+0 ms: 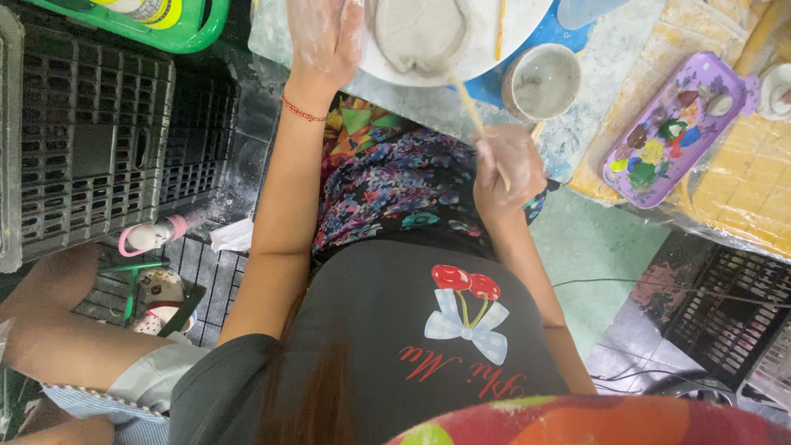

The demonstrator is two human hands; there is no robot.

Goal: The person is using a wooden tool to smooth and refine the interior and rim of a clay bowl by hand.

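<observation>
While the camera looked straight down, a dark plastic crate point(91, 140) lay at the 9 o'clock side, and a green tray point(177, 29) sat at about 11 o'clock. The left hand point(323, 37), dusted with pale clay and with a red thread bracelet point(303, 111) on its wrist, lay spread flat with open fingers on the rim of a white round board point(486, 49) at 12 o'clock; it gripped nothing. A grey clay piece point(416, 33) rested on that board, just beside the hand. The right hand point(507, 169), near the centre of the view, was closed around a thin wooden stick point(470, 103) whose tip touched the clay piece. A small clay-smeared cup point(542, 81) stood on the desk point(610, 62) at 1 o'clock. A purple paint palette point(671, 132) lay at 2 o'clock.
</observation>
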